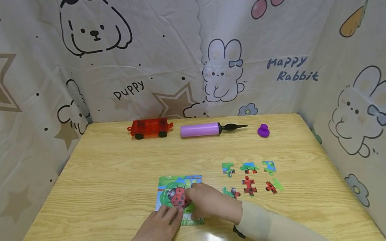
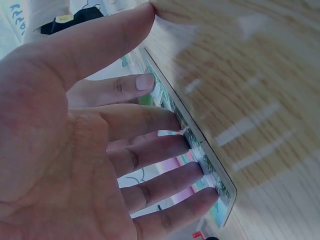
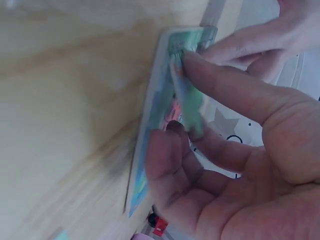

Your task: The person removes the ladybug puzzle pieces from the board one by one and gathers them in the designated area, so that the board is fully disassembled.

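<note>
A ladybug jigsaw puzzle (image 1: 178, 197) lies in its flat tray (image 1: 192, 221) at the table's front middle. Over the tray's right side, my right hand (image 1: 213, 201) pinches a green puzzle piece (image 3: 190, 102) between thumb and fingers; the right wrist view has it tilted up from the board, while in the head view the hand hides it. My left hand (image 1: 159, 224) rests its fingertips on the tray's near edge, its fingers extended in the left wrist view. Right of the tray lie several loose puzzle pieces (image 1: 249, 185), one partly behind the right wrist.
Along the table's back stand a red toy wagon (image 1: 150, 127), a lilac hand pump (image 1: 200, 130) with a black nozzle, and a small purple knob-shaped object (image 1: 263, 130). Printed cloth (image 1: 170, 53) hangs behind and beside the wooden table (image 1: 112, 167).
</note>
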`<action>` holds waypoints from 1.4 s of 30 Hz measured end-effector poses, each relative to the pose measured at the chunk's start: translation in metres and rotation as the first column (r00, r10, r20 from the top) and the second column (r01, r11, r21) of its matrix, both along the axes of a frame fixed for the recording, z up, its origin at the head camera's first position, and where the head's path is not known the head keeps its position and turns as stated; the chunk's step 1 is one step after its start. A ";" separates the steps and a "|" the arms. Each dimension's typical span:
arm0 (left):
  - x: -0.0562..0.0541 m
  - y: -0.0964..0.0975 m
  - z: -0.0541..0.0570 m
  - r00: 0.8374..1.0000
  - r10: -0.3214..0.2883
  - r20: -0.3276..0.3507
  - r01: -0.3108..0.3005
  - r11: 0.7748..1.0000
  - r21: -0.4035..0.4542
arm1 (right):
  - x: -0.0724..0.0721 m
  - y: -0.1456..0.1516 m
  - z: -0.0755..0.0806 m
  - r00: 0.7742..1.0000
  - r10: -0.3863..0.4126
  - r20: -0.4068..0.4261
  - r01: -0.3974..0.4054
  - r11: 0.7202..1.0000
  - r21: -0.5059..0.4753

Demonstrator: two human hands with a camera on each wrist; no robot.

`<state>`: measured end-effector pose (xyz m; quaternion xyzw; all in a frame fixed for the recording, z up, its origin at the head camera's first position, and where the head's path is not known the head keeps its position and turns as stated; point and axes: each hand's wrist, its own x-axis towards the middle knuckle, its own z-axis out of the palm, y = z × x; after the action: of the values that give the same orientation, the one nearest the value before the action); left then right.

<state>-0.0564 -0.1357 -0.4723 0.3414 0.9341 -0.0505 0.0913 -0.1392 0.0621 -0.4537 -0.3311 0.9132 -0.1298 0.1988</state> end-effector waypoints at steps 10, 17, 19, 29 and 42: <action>-0.002 -0.001 -0.001 0.999 0.007 0.031 -0.006 1.000 -0.008 | 0.010 0.031 -0.003 0.997 0.081 -0.014 -0.082 0.958 -0.274; 0.000 -0.001 -0.005 1.000 -0.001 -0.016 0.001 1.000 0.031 | 0.014 0.076 0.013 0.996 0.075 -0.037 -0.083 0.933 -0.350; 0.000 -0.001 -0.005 1.000 -0.001 -0.012 0.002 0.999 0.046 | 0.017 0.093 0.017 0.997 0.053 -0.062 -0.071 0.937 -0.343; 0.000 -0.005 -0.003 1.000 0.007 0.003 -0.007 0.999 0.045 | 0.029 0.177 0.022 0.998 -0.067 -0.003 0.063 0.946 -0.317; 0.000 -0.006 -0.003 1.000 -0.004 -0.009 0.005 0.998 0.060 | 0.034 0.253 0.013 0.984 -0.055 0.170 0.098 0.962 -0.256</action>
<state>-0.0565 -0.1418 -0.4755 0.3459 0.9348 -0.0243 0.0767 -0.1050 0.3154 -0.4407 -0.3073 0.8809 -0.2842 0.2212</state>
